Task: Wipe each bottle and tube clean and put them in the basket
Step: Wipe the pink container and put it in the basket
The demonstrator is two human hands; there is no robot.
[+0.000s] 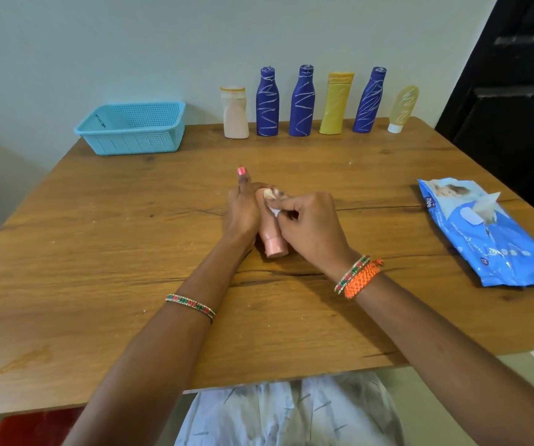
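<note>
My left hand wraps its grip round a small pink plastic tube in the middle of the wooden tabletop, thumb sticking straight up towards the far side, the other fingers hidden behind the tube. The tube's flat pink cap points near, towards me, and I cannot tell whether it rests on the wood or is lifted just off it. My right hand has its grip pinched shut on a crumpled white wet wipe, pressing it against the tube's upper part.

Along the far edge stands a row still untouched: a squat cream bottle, three dark blue bottles scribbled with white lines, a yellow flat-topped bottle between the second and third blue ones, and at the right end a pale yellow tube standing on its white cap. The light blue perforated plastic basket sits at the far left. On the right lies a blue pack of wet wipes, one sheet poking out of its opening.
</note>
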